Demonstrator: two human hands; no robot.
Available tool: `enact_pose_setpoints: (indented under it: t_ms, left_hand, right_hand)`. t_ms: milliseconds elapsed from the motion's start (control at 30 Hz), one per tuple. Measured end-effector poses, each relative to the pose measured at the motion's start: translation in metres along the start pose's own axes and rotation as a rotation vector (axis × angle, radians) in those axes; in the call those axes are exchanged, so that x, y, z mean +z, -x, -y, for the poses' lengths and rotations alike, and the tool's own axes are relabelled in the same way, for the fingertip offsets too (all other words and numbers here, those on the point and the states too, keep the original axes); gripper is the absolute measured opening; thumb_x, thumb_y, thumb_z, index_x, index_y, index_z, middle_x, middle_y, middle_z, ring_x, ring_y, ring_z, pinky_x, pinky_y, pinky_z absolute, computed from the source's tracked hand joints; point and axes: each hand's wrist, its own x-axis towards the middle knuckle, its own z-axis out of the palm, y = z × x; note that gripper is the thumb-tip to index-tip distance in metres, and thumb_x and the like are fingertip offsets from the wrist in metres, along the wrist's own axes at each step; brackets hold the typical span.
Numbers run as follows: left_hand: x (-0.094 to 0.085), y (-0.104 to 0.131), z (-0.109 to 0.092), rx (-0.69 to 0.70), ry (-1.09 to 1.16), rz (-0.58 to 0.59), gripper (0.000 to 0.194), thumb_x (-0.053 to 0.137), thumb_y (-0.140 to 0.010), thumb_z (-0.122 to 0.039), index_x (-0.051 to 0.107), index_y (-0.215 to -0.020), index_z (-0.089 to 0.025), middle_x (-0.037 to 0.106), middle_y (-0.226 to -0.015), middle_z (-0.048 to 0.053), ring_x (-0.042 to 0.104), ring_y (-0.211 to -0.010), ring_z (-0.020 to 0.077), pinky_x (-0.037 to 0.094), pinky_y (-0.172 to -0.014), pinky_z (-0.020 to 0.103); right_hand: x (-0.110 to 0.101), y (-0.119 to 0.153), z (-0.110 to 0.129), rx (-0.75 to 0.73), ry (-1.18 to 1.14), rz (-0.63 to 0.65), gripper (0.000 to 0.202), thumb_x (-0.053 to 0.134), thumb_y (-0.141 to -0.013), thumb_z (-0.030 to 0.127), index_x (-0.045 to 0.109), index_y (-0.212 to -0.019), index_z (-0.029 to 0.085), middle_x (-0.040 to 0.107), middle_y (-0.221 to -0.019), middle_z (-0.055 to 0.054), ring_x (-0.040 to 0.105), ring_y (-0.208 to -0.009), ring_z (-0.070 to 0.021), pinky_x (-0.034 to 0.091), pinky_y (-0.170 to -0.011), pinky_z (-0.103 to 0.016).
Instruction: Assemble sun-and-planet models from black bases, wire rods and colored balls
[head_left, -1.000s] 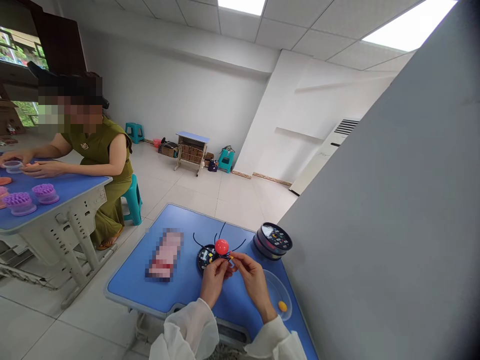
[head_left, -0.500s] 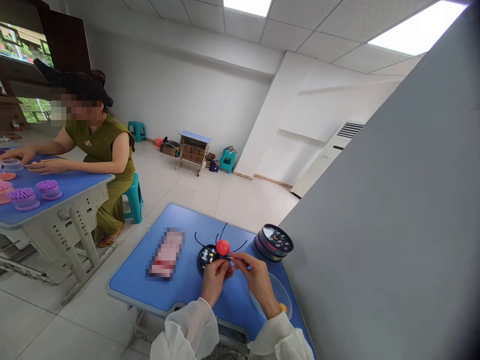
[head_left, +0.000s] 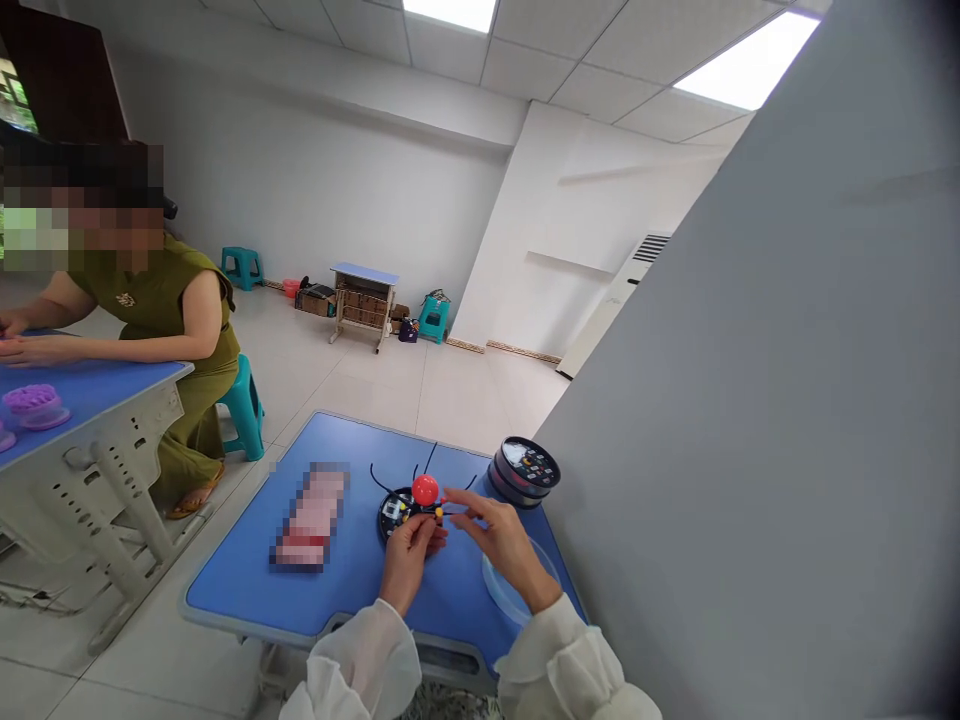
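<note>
A model with a red ball [head_left: 425,489] and thin curved black wire arms stands over a round black base [head_left: 391,512] with a printed top. My left hand [head_left: 409,552] is closed at the near side of the model, pinching one of its wires; the exact grip is partly hidden. A small yellow bead [head_left: 439,513] shows on a wire just above those fingers. My right hand [head_left: 491,530] is beside the wire's right end, thumb and forefinger apart. Close to its forefinger tip is a tiny red bead [head_left: 443,499].
Stacked round black bases [head_left: 523,472] stand at the table's back right corner. A clear plastic tub [head_left: 499,590] lies partly under my right wrist. A blurred pink item [head_left: 311,520] lies left on the blue table [head_left: 240,590]. Another person [head_left: 180,300] sits at a neighbouring table. A grey wall [head_left: 712,450] rises on the right.
My right thumb and forefinger have parted from their pinch near the yellow bead, which now shows on the wire. My left hand keeps its grip. The view has turned slightly right.
</note>
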Motion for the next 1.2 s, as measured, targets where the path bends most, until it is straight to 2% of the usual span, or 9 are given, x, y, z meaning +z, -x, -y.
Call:
enact_pose_setpoints:
  t_ms: [100,200,267,400,533,733,967,1100,1200]
  left_hand:
    - [-0.013,0.009,-0.002,0.034,-0.096,0.005,0.052,0.054,-0.082,-0.057,0.064,-0.114,-0.016,0.077,-0.080,0.007,0.074,-0.074,0.0231,0.058,-0.071,0.035]
    - [-0.036,0.017,-0.004,0.076,-0.250,-0.006,0.033,0.058,-0.082,-0.048,0.068,-0.100,-0.023,0.077,-0.085,0.007,0.073,-0.082,0.0271,0.057,-0.077,0.041]
    - [-0.051,0.019,-0.001,0.119,-0.356,-0.036,0.025,0.063,-0.078,-0.044,0.071,-0.091,-0.025,0.076,-0.098,0.009,0.068,-0.098,0.0323,0.050,-0.092,0.050]
    - [-0.068,0.016,0.017,0.331,-0.749,-0.055,0.028,0.053,-0.085,-0.034,0.070,-0.104,-0.023,0.067,-0.124,0.012,0.052,-0.126,0.0346,0.036,-0.109,0.056]
    - [-0.070,0.017,0.034,0.516,-1.147,-0.040,0.033,0.044,-0.090,-0.028,0.071,-0.107,-0.020,0.070,-0.119,0.011,0.056,-0.122,0.0310,0.044,-0.105,0.050]
    - [-0.052,0.043,0.025,0.519,-1.441,0.009,0.036,0.043,-0.090,-0.016,0.070,-0.114,-0.015,0.070,-0.120,0.012,0.056,-0.118,0.0328,0.050,-0.095,0.050]
    - [-0.018,0.071,0.012,0.387,-1.304,0.182,0.040,0.050,-0.087,-0.018,0.064,-0.125,-0.020,0.065,-0.131,0.010,0.056,-0.118,0.0353,0.051,-0.093,0.052]
    - [-0.019,0.081,0.013,0.306,-0.951,0.345,0.029,0.051,-0.090,-0.029,0.070,-0.112,-0.025,0.066,-0.130,0.009,0.061,-0.114,0.0297,0.053,-0.092,0.041]
    - [-0.031,0.084,0.014,0.207,-0.699,0.296,0.025,0.048,-0.092,-0.036,0.070,-0.091,-0.024,0.075,-0.100,0.009,0.069,-0.092,0.0251,0.057,-0.075,0.032]
  right_hand:
    - [-0.024,0.015,-0.016,0.125,-0.014,-0.129,0.033,0.049,-0.091,0.039,0.068,-0.114,0.024,0.077,-0.094,-0.007,0.071,-0.063,-0.0186,0.056,-0.060,-0.030]
    - [-0.044,0.038,-0.035,0.215,0.140,-0.109,0.030,0.047,-0.091,0.036,0.073,-0.096,0.021,0.077,-0.077,-0.006,0.069,-0.061,-0.0201,0.054,-0.060,-0.031]
    - [-0.048,0.054,-0.044,0.241,0.202,-0.057,0.027,0.049,-0.088,0.029,0.074,-0.084,0.022,0.076,-0.074,-0.005,0.069,-0.061,-0.0215,0.052,-0.059,-0.032]
    - [-0.036,0.072,-0.052,0.261,0.263,-0.018,0.024,0.052,-0.083,0.019,0.075,-0.081,0.023,0.077,-0.084,-0.006,0.070,-0.075,-0.0251,0.051,-0.066,-0.034]
    - [-0.020,0.070,-0.052,0.224,0.277,0.029,0.018,0.060,-0.078,0.015,0.076,-0.078,0.023,0.074,-0.085,-0.006,0.067,-0.082,-0.0234,0.049,-0.072,-0.032]
    - [-0.011,0.066,-0.053,0.185,0.257,0.053,0.013,0.068,-0.070,0.011,0.074,-0.068,0.023,0.068,-0.075,-0.005,0.062,-0.077,-0.0226,0.043,-0.071,-0.032]
    - [-0.016,0.075,-0.056,0.237,0.143,-0.039,0.015,0.058,-0.080,0.021,0.073,-0.083,0.021,0.070,-0.083,-0.007,0.062,-0.075,-0.0220,0.046,-0.069,-0.033]
    - [-0.019,0.081,-0.042,0.399,-0.324,-0.248,0.028,0.062,-0.083,0.042,0.070,-0.100,0.021,0.072,-0.088,-0.006,0.063,-0.074,-0.0207,0.049,-0.069,-0.033]
    - [-0.015,0.084,-0.025,0.488,-0.668,-0.335,0.035,0.072,-0.075,0.049,0.073,-0.098,0.023,0.073,-0.087,-0.004,0.064,-0.073,-0.0191,0.049,-0.070,-0.031]
